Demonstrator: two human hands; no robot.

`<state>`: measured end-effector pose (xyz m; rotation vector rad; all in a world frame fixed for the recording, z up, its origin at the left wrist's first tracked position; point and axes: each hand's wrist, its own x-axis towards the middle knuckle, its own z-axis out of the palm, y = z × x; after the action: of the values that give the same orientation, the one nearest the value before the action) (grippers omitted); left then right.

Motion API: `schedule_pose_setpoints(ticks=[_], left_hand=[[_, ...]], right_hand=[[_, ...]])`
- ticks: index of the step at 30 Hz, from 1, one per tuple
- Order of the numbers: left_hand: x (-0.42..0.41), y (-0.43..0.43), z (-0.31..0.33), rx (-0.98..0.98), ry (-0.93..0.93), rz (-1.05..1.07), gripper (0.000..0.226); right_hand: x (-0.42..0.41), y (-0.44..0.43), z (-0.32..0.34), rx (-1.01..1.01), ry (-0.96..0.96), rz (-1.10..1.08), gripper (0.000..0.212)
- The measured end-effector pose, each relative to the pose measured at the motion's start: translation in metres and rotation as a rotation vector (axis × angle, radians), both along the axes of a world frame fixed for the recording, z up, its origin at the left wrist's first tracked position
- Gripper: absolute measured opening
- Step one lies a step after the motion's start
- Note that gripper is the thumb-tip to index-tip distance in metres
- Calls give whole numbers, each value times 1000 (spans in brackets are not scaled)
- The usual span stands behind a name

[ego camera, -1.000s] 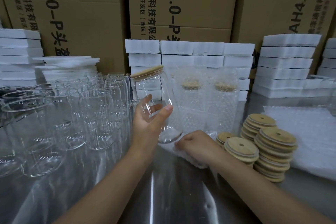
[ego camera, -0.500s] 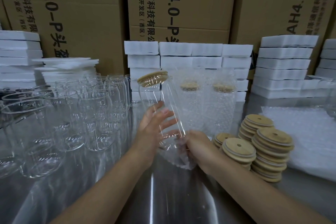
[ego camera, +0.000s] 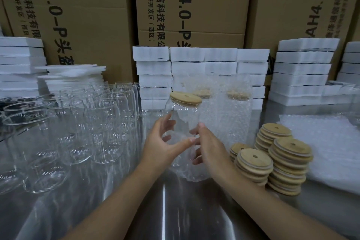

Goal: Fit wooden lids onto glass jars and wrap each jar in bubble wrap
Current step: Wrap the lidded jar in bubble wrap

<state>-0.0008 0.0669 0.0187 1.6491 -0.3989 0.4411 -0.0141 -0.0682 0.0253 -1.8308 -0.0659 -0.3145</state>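
Soft, even overhead light is cast; a bright streak of glare is reflected off the counter [ego camera: 163, 206]. Edges are bowed by wide-angle distortion.

Tall printed cardboard boxes [ego camera: 194, 6] stand along the back of a shiny steel worktop [ego camera: 175, 216], stacks of white foam blocks [ego camera: 202, 64] ranged before them.

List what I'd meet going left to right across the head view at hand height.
Bare glass jars → left hand → lidded jar → right hand → stacks of wooden lids → bubble wrap sheets.
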Motion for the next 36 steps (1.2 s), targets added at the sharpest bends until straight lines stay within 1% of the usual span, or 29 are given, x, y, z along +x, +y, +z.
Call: schedule_pose_setpoints(ticks=[2, 3, 6, 8, 10, 12, 14, 15, 17, 19, 21, 23, 24, 27, 32, 34, 36], left_hand=[[0, 0, -1, 18, -4, 2, 89], [0, -1, -1, 19, -2, -3, 89], [-3, -3, -1, 54, -6, -25, 88], [-4, -4, -1, 113, -27, -28, 95], [-4, -2, 0, 167, -18, -34, 107], [-5, 0, 3, 205, -16, -57, 104], [-7, 1, 4, 217, -4, -65, 91], [-7, 0, 5, 177, 14, -59, 85], [-4, -2, 7, 19, 78, -6, 75], [1, -3, 10, -113, 196, 84, 58], [5, -1, 12, -227, 368, 88, 34], [5, 0, 11, -272, 478, 49, 14], [5, 1, 10, -267, 491, 41, 11], [7, 0, 8, -234, 417, 88, 15], [5, 1, 13, -215, 178, 180, 24], [2, 2, 19, -266, 73, 109, 27], [-2, 3, 23, -298, 40, -13, 28]], right_hand=[[-8, 0, 0, -76, -149, 4, 42], [-10, -1, 2, -120, -190, 3, 50], [-12, -2, 6, -229, -155, -14, 78], [-12, -1, 8, -224, -111, -33, 89], [-11, -2, 9, -186, -95, -61, 89], [-8, -3, 9, -161, -95, -93, 86], [-6, -5, 10, -108, -103, -129, 82], [-5, -6, 10, -72, -115, -152, 80], [-3, -8, 11, -25, -152, -201, 76], [-4, -8, 12, -11, -181, -236, 71], [-4, -8, 12, -7, -208, -253, 61], [-4, -8, 10, -11, -230, -253, 53], [-4, -9, 9, -19, -238, -251, 53], [-3, -10, 7, -46, -246, -257, 58], [-2, -7, 8, -64, -215, -238, 73], [-3, -6, 8, -62, -213, -216, 74], [-4, -6, 8, -15, -226, -191, 72]])
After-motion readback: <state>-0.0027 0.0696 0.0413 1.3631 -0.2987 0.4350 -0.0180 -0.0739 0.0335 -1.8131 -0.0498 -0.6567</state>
